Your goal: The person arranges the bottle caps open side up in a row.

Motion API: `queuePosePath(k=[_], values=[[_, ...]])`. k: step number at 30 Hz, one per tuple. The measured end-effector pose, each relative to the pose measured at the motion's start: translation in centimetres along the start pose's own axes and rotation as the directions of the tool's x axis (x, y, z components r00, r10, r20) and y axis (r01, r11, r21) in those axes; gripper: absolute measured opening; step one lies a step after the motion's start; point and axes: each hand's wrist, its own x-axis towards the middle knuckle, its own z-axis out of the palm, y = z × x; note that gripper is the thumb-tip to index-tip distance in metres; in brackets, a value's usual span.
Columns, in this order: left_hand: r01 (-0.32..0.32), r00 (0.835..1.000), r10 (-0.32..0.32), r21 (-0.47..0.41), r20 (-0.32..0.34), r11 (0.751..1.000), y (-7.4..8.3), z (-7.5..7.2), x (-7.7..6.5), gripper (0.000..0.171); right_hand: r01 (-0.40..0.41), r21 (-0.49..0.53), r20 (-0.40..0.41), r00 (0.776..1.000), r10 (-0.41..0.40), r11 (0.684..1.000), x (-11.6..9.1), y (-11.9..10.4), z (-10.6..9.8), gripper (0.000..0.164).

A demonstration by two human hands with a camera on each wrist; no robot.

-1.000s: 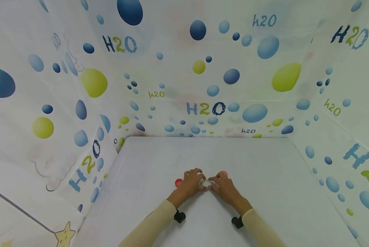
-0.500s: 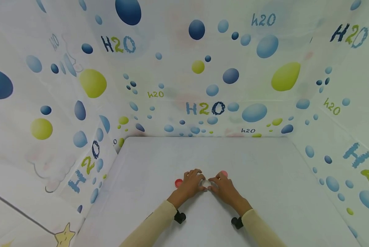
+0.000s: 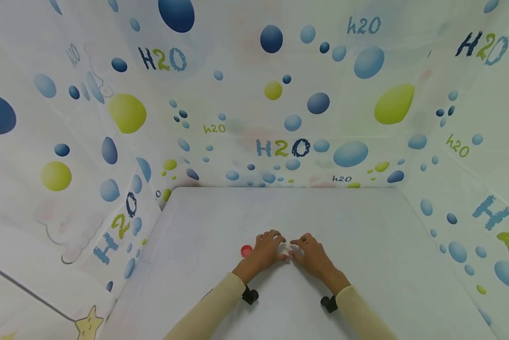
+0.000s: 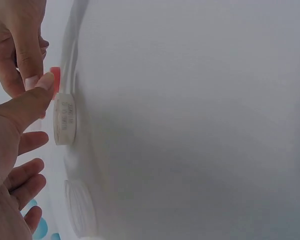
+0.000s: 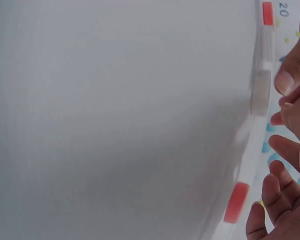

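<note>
A small white round piece with printed text (image 4: 65, 120) stands on the table between both hands. My left hand (image 3: 266, 251) is at its left, thumb and fingers spread apart around a gap. Opposite it, my right hand (image 3: 310, 255) is loosely curved, its fingertips off the piece. In the right wrist view the greyish printed piece shows free of the fingers. Beside the left hand lies a red round cap (image 3: 246, 251). Another red piece (image 5: 236, 202) lies by the right hand, hidden behind it in the head view. A clear whitish ring-like piece (image 4: 81, 209) lies near the left hand.
The white table (image 3: 343, 217) is enclosed by white sheets (image 3: 237, 94) printed with blue and green drops and H2O lettering. A black wrist camera (image 3: 250, 296) hangs at the left wrist, another wrist camera (image 3: 329, 303) at the right.
Both hands have loosened from the white piece, and their fingertips have parted. The right hand has shifted slightly right and now covers the red piece behind it.
</note>
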Motion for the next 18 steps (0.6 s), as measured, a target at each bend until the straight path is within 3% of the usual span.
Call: queuePosePath(k=[5,10,18], values=[[-0.014,1.000,0.014,-0.021,-0.007,1.000,0.6,-0.2,0.9,0.048,-0.025,-0.018,-0.040,0.999,0.025,1.000,0.3,0.8,-0.6,0.033],[0.015,1.000,-0.014,-0.060,0.019,0.998,1.0,0.0,2.0,0.050,-0.069,-0.051,-0.064,0.996,0.066,0.996,0.5,2.0,-1.3,0.040],[0.062,0.997,-0.060,-0.053,0.053,0.997,1.8,0.6,3.5,0.053,-0.174,-0.097,-0.023,0.985,0.173,0.980,0.3,4.0,-1.9,0.049]])
